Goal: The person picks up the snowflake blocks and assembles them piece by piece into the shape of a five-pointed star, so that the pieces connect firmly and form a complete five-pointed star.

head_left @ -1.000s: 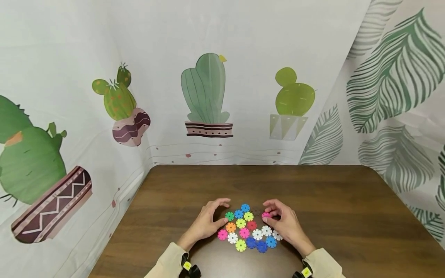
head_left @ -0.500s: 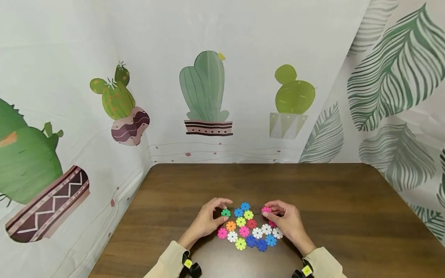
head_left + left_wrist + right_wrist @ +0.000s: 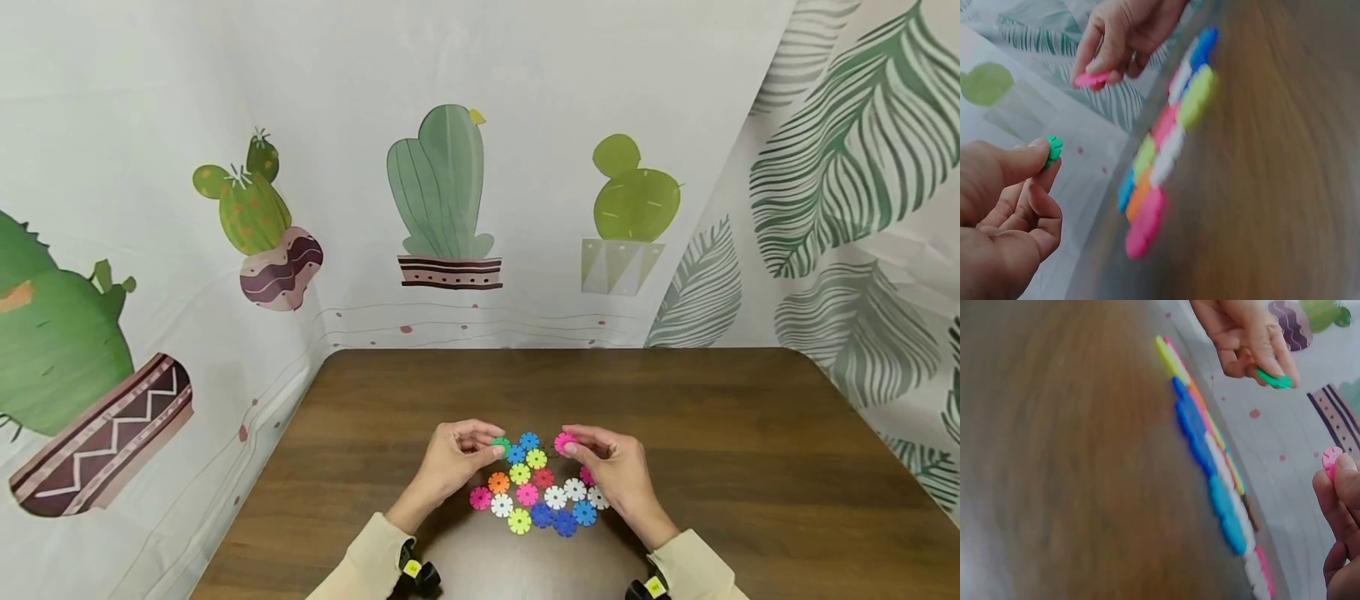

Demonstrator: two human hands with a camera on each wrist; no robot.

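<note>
Moved: since half a second earlier, the left hand point(image 3: 448, 458) and right hand point(image 3: 618, 467) had drawn closer together, bringing the green disc point(image 3: 1054, 150) and pink disc point(image 3: 1330, 461) along.
Nearest: pale sleeves point(image 3: 366, 557), with black wrist cameras point(image 3: 429, 579) strapped on.
Cluster: loose discs point(image 3: 531, 499) lay flat on the table point(image 3: 690, 400), in yellow, blue, white, pink, orange and red.
Left grip: thumb and fingertip pinched the green disc, raised off the wood; the other fingers curled.
Right grip: thumb and finger pinched the pink disc, also raised, right of the green one.
Handling: probably light, stiff plastic, slightly slick, not fragile; the notched rim seemed the best hold.
Look: thin, round, bright, slotted around the edge.
Backdrop: a white cloth point(image 3: 540, 167) printed with cacti point(image 3: 450, 192) and leaves point(image 3: 862, 150) hung beyond.
</note>
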